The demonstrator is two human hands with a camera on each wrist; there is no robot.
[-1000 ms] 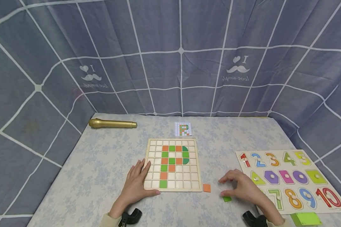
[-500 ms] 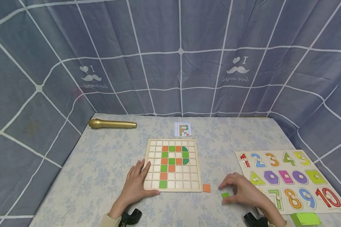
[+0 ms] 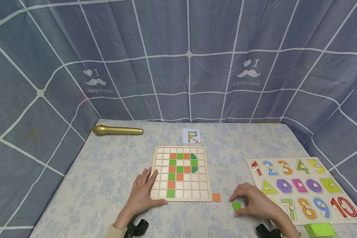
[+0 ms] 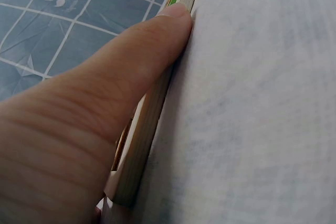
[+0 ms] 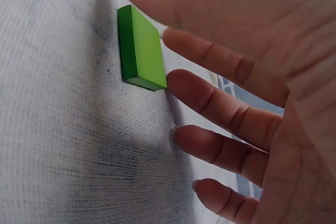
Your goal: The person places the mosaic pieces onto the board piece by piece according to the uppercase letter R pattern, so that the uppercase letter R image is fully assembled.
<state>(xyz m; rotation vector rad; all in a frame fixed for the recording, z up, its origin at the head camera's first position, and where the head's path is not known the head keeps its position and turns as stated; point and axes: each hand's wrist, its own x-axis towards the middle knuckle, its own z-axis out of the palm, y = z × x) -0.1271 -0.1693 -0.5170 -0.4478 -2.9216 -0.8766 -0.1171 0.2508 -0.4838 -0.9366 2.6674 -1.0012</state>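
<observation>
My left hand (image 3: pixel 142 189) rests at the left edge of a wooden grid board (image 3: pixel 208 178), fingers spread and straight. Its thumb (image 4: pixel 157 30) lies along the board's near edge. Orange and green square tiles and two rounded green pieces sit in the board's cells. My right hand (image 3: pixel 253 200) is low over the cloth, thumb and fingers curved loosely around a green square tile (image 3: pixel 236 206). In the right wrist view this green tile (image 5: pixel 147 51) lies on the cloth between the thumb and fingertips, which do not visibly pinch it.
An orange tile (image 3: pixel 216 197) lies beside the board's near right corner. Behind the board is a small pattern card (image 3: pixel 191 136). A gold microphone (image 3: pixel 118 130) lies back left. On the right are a number-and-shape puzzle (image 3: pixel 307 172) and a bright green block (image 3: pixel 320 229).
The green tile has shifted and turned slightly, and more of it shows between thumb and fingers. My right hand has moved slightly right and nearer me. The left hand stays still.
</observation>
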